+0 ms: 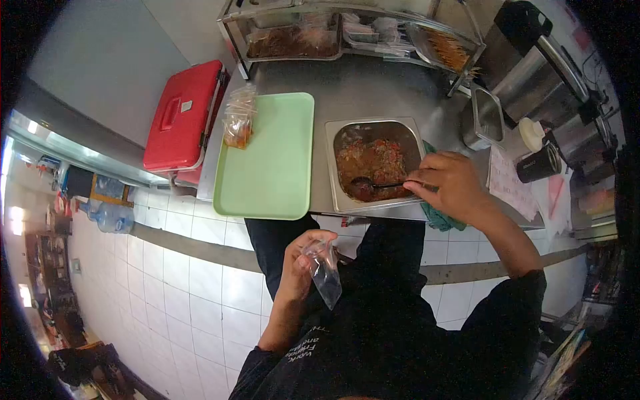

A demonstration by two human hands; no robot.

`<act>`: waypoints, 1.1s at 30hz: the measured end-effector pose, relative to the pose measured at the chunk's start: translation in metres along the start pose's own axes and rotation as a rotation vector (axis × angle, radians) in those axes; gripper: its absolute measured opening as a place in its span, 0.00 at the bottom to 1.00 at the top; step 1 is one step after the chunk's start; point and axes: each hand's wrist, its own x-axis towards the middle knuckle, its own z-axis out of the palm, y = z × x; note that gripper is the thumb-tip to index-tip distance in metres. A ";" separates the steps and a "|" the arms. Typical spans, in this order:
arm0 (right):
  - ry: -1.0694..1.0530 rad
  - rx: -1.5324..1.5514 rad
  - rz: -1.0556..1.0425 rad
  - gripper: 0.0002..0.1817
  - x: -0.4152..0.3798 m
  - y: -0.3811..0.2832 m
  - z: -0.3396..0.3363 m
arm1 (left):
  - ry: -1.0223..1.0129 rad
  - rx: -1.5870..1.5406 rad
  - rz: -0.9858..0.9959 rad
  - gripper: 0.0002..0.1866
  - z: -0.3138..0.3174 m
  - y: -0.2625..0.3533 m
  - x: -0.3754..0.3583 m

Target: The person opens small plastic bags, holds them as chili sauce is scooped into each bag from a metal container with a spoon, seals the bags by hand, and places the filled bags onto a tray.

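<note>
My right hand [448,188] pinches the handle of a small dark spoon [379,185], whose bowl dips into reddish-brown chunky sauce [373,160]. That sauce lies in a square steel pan [331,175] at the counter's front edge. Below the counter, near my lap, my left hand [300,260] grips a clear plastic bag [327,277] by its top; the bag hangs down and looks to have nothing in it. Left of the pan, a pale green tray [267,167] carries several filled clear bags [239,120] at its upper left corner.
A red case [183,117] stands left of the tray. Behind, a metal rack [353,13] holds trays of food. To the right are a deep steel container [485,117], a dark cup [539,165] and pink paper [513,180]. A green cloth [440,219] lies beside the pan.
</note>
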 end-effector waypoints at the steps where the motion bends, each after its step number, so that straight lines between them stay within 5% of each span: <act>1: -0.017 0.046 0.043 0.12 -0.001 0.000 -0.002 | 0.005 0.018 -0.002 0.49 0.000 0.001 -0.001; 7: -0.038 0.258 0.219 0.11 -0.010 0.009 -0.004 | 0.172 0.158 0.184 0.49 0.003 -0.005 0.007; 14: -0.022 0.353 0.321 0.10 -0.022 0.012 0.001 | 0.019 0.153 0.194 0.48 -0.012 0.005 0.007; 22: 0.071 0.726 0.485 0.11 -0.036 0.028 0.018 | 0.100 0.208 0.323 0.45 0.004 0.015 0.014; 29: 0.142 0.691 0.663 0.13 -0.071 0.031 0.035 | 0.099 0.299 0.379 0.45 0.006 0.034 0.019; 33: 0.242 0.646 0.654 0.14 -0.083 0.019 0.041 | 0.147 0.415 0.588 0.43 0.013 0.039 0.035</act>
